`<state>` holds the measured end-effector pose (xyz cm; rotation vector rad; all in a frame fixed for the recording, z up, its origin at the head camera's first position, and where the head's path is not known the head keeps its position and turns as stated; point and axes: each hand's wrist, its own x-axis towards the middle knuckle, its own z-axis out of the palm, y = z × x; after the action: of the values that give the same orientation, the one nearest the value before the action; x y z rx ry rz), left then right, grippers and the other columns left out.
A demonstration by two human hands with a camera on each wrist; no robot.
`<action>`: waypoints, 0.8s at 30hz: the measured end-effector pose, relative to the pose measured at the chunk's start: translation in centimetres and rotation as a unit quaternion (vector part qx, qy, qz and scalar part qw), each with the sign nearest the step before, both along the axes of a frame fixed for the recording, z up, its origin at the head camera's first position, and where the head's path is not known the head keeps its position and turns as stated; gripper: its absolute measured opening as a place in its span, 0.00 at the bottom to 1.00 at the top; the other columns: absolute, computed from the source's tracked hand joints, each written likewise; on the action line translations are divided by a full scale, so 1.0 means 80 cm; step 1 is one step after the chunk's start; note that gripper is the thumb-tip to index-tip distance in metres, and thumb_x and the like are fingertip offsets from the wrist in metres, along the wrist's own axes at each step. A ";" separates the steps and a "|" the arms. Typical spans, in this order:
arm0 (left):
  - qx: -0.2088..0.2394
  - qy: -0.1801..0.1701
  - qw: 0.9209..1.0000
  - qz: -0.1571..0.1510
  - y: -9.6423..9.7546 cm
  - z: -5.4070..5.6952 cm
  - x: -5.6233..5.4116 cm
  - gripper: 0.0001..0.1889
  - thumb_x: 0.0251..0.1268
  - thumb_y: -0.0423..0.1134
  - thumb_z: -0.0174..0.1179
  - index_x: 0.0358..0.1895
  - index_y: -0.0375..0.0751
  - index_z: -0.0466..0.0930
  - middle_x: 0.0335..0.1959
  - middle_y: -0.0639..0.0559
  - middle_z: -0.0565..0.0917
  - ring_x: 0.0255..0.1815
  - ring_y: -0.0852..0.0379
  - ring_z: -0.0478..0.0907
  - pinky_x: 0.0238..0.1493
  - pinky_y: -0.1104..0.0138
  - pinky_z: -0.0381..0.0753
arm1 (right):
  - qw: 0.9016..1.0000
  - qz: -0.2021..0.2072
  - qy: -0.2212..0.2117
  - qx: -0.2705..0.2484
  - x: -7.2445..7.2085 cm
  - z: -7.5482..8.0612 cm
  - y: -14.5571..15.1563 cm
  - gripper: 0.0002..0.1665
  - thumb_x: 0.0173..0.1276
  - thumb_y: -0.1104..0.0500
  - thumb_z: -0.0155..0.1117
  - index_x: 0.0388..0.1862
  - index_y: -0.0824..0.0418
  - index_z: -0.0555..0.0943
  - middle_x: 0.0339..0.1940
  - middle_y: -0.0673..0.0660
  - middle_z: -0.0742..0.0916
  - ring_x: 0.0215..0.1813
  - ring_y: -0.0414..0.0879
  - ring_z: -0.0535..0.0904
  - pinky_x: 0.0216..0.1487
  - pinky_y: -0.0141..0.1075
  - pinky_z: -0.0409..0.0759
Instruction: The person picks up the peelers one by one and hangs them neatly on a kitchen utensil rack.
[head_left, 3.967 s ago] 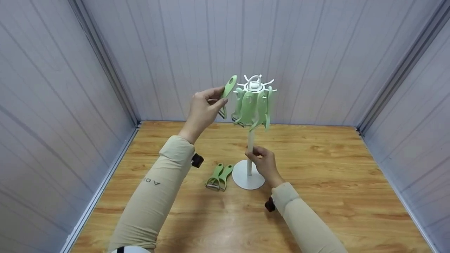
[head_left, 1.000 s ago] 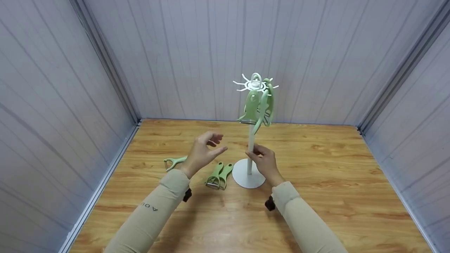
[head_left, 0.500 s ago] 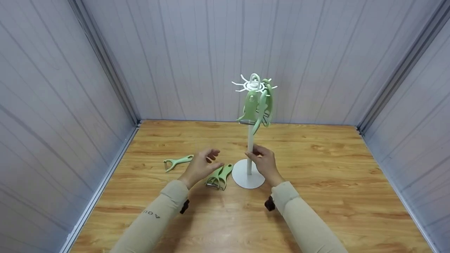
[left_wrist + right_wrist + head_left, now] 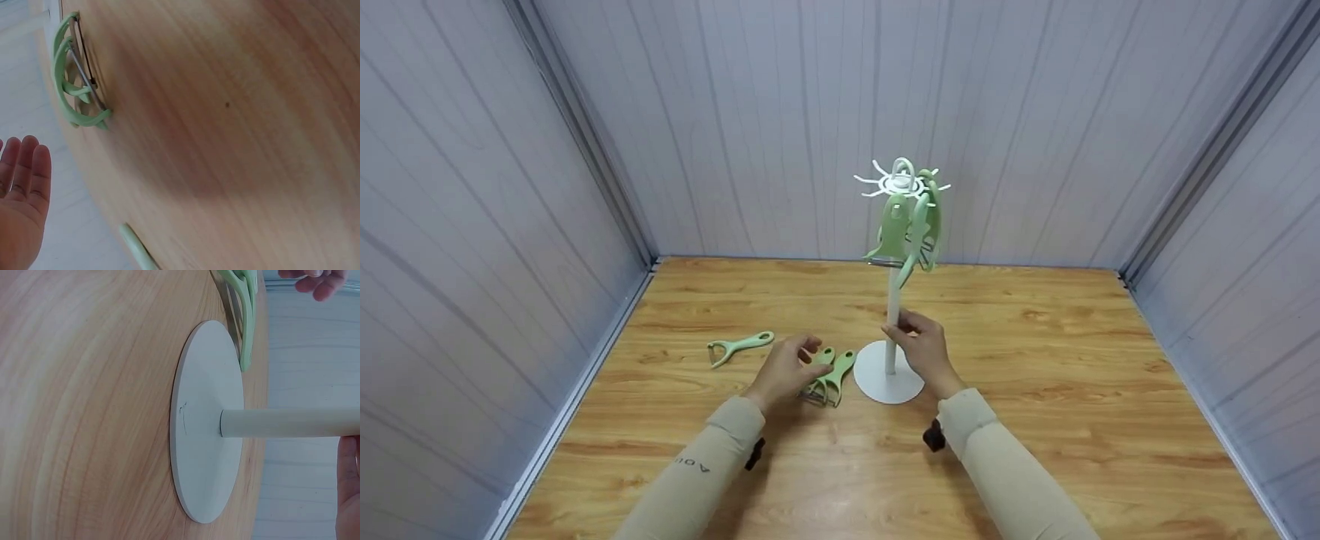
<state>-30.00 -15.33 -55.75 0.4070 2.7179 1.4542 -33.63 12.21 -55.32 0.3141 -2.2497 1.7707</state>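
Observation:
My left hand (image 4: 787,369) hovers just left of a pair of light green peelers (image 4: 840,375) on the table, its fingers loosely bent and holding nothing. In the left wrist view its fingertips stand apart from the peelers' bladed heads (image 4: 79,84). With thumb and fingers my right hand (image 4: 926,351) grips the white pole (image 4: 894,296) of an upright hook stand. The stand's round base (image 4: 877,390) rests flat on the table, beside the pair. Several green peelers (image 4: 894,229) hang from hooks on the front and right of the crown (image 4: 900,184); its left hooks are bare.
A single green peeler (image 4: 746,343) lies farther left, its handle toward the stand. The wood-grain table (image 4: 1035,450) is bounded by a pale panel wall (image 4: 750,135) behind and by walls on both sides.
The peeler my left hand held beside the crown now lies on the table at left. That hand has come down to the pair. Peelers on the crown have shifted rightward; my right hand stays on the pole.

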 end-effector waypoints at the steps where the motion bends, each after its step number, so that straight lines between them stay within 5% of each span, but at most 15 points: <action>1: 0.000 -0.006 1.000 0.002 -0.001 -0.001 0.000 0.24 0.72 0.40 0.74 0.65 0.34 0.82 0.60 0.35 0.84 0.55 0.43 0.82 0.53 0.50 0.85 | 1.000 0.000 -0.002 -0.002 0.000 0.000 0.000 0.12 0.72 0.65 0.76 0.52 0.68 0.92 0.40 0.61 0.93 0.40 0.38 0.82 0.45 0.29 0.81; 11: -0.037 -0.055 0.998 0.023 0.003 -0.009 -0.009 0.28 0.71 0.42 0.76 0.69 0.37 0.81 0.63 0.38 0.84 0.58 0.45 0.83 0.56 0.51 0.86 | 1.000 -0.013 -0.011 -0.011 0.000 0.004 -0.004 0.13 0.71 0.69 0.75 0.53 0.72 0.90 0.43 0.67 0.92 0.39 0.35 0.80 0.43 0.25 0.80; 24: -0.055 -0.090 0.994 0.031 0.000 -0.025 -0.020 0.31 0.70 0.39 0.76 0.73 0.33 0.78 0.61 0.37 0.85 0.64 0.40 0.83 0.63 0.47 0.85 | 1.000 -0.003 -0.003 -0.002 0.001 0.002 0.000 0.11 0.72 0.66 0.76 0.51 0.68 0.92 0.38 0.58 0.92 0.39 0.38 0.81 0.43 0.27 0.81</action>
<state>-31.61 -15.31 -57.75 0.1782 2.6711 1.2788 -33.59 12.19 -55.19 0.3010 -2.2485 1.7768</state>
